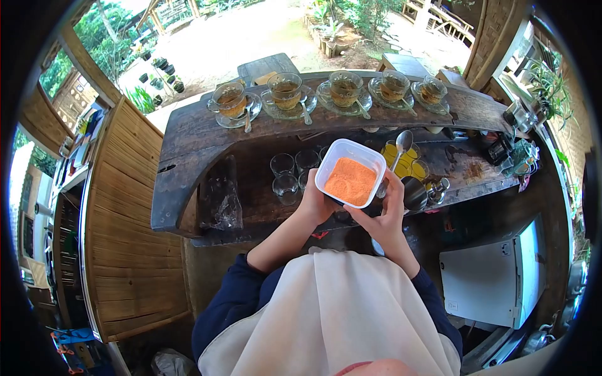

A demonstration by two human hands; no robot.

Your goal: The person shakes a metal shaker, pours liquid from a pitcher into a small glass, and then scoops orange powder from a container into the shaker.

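1. Your left hand point(313, 202) clasps the white square plastic tub point(351, 156) at its near left corner. The tub holds fine orange powder point(350, 182).
2. Your right hand point(385, 210) pinches a long metal spoon point(403, 143), its bowl raised just beyond the tub's right edge.
3. This looks like the moment before a scoop. Dipping the spoon calls for a steady, level tub.
4. Glass cups of brown tea point(345, 88) stand well beyond your grip.

A dark, curved wooden worktop point(188, 144) runs in two levels, a raised ledge and a lower one nearer the camera. Left of it stands a slatted wooden wall point(132, 250); to the right, a white cabinet point(489, 276). Beyond lies a sunlit dirt yard point(251, 37) (potted plants point(160, 78) along its edge) with a wooden bench point(266, 66) — daylight throughout.
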